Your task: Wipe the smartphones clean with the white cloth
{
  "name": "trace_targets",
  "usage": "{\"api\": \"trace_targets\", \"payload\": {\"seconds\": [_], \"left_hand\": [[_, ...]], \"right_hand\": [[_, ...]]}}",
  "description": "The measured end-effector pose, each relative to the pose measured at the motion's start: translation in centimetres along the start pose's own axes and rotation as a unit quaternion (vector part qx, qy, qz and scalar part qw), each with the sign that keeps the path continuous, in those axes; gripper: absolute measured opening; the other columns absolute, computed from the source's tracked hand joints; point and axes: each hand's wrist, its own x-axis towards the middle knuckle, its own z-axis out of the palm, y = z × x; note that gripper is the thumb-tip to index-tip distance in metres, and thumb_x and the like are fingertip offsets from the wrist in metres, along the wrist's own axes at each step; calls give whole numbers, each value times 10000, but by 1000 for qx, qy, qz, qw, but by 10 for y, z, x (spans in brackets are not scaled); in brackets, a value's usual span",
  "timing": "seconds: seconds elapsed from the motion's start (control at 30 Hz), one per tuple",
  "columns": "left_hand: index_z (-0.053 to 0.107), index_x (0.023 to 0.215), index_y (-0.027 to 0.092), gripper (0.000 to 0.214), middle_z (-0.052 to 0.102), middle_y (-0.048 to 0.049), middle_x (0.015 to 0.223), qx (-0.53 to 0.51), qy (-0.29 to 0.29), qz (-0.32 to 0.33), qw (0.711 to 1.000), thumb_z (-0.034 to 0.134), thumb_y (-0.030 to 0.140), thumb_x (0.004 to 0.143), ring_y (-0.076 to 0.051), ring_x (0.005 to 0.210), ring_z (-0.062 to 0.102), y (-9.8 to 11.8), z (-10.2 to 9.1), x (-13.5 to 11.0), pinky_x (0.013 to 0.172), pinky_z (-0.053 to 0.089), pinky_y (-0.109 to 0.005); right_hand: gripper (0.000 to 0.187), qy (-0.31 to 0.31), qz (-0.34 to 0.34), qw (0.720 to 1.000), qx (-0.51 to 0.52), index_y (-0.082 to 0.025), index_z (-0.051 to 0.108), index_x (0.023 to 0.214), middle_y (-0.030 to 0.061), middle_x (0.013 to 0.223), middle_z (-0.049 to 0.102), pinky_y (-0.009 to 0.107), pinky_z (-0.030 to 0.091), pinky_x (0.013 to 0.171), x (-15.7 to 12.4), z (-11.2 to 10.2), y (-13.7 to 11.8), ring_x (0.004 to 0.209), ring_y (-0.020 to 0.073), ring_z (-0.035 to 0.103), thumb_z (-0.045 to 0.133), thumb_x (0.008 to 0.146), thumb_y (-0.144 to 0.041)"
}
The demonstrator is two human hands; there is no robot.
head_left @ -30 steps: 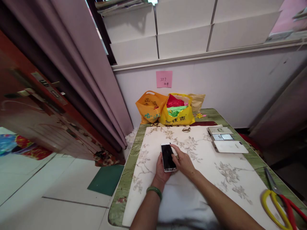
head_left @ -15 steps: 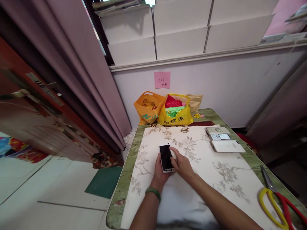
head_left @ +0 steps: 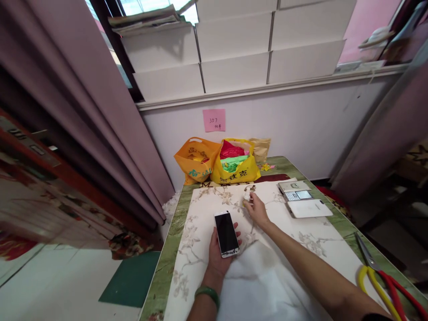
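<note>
My left hand [head_left: 217, 256], with a green bangle at the wrist, holds a white-framed smartphone [head_left: 226, 234] from below, fingers wrapped round its edges. The phone's dark screen faces up, and its lower end looks chipped or cracked. Farther forward, my right hand [head_left: 258, 211] pinches a small white bottle-like thing [head_left: 247, 195] over the far part of the flower-printed sheet [head_left: 203, 200]. Whether that thing touches the sheet I cannot tell. Just past it lies a small dark item [head_left: 250, 189], too small to make out.
At the back stand an orange bag [head_left: 195, 160] and a yellow bag [head_left: 234, 174] with colourful packets. To the right lie a white phone [head_left: 310, 208], a keypad phone [head_left: 299, 195] and another handset [head_left: 294, 186]. Large scissors [head_left: 371, 261] with yellow and red handles rest near the right edge.
My right hand has moved from the phone's screen forward with the small white thing. My left hand still holds the phone, now a little lower in view. The camera view has shifted.
</note>
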Motion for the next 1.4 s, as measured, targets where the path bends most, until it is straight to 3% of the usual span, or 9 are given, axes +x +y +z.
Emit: {"api": "trace_targets", "payload": {"seconds": [0.3,0.6,0.7,0.8,0.9,1.07,1.2,1.3,1.4], "left_hand": [[542,1326,132,546,561,-188,1343,3,11,9,1000,496,464,895,-274,922,680,-1,-3,0,770,549,-422],[585,1285,124,535,588,-190,1310,-4,14,11,1000,505,474,888,-279,927,677,-1,-2,-1,753,547,-409],[575,1292,113,549,580,-191,1319,-5,17,2,1000,508,478,887,-269,904,680,0,-2,-1,765,544,-415],[562,1299,99,561,574,-196,1324,-7,10,7,1000,506,478,889,-268,900,681,0,0,-2,776,539,-418],[558,1302,108,550,585,-189,1314,-1,9,11,1000,506,471,892,-269,911,679,0,3,-3,768,540,-411],[541,1316,121,556,578,-176,1326,6,14,15,1000,510,475,889,-263,930,671,0,7,-5,768,541,-399],[525,1333,149,550,572,-159,1339,-5,2,23,1000,481,485,899,-257,943,668,2,13,-14,784,536,-394],[499,1362,183,554,531,-149,1386,-14,-37,47,998,444,502,912,-261,980,659,7,28,-31,816,524,-402],[449,1403,202,574,472,-151,1439,-16,-78,63,995,406,518,926,-261,1030,641,15,51,-54,857,506,-414]], "right_hand": [[322,1,22,998,-57,-222,559,1112,24,883,678,243,387,669,58,40,15,760,170,605,605,809,-319],[487,-17,18,998,-61,-174,535,1228,64,906,696,271,431,703,64,49,12,791,194,635,632,759,-269],[525,-5,7,999,-46,-159,468,1300,109,1078,669,298,462,754,47,30,3,903,208,643,570,826,-358],[331,-25,-13,999,-38,-202,585,1108,52,910,694,285,462,709,8,-3,-6,783,184,654,454,906,-429],[294,-139,-60,983,-103,-242,632,872,19,820,683,267,414,630,-47,-39,-10,717,176,639,476,897,-490],[402,-192,10,964,-181,-248,594,1059,55,966,693,297,418,637,-123,-69,-4,803,230,665,623,777,-533],[341,-220,39,957,-186,-235,623,987,77,860,707,313,431,635,-144,-83,-12,804,274,672,692,712,-423],[231,-303,93,948,20,-228,640,845,46,768,702,319,472,661,-141,-109,-31,760,255,670,672,735,-428],[365,-298,237,861,336,-230,634,1003,33,920,724,335,530,724,-129,-143,-46,823,241,685,709,718,-445]]}}
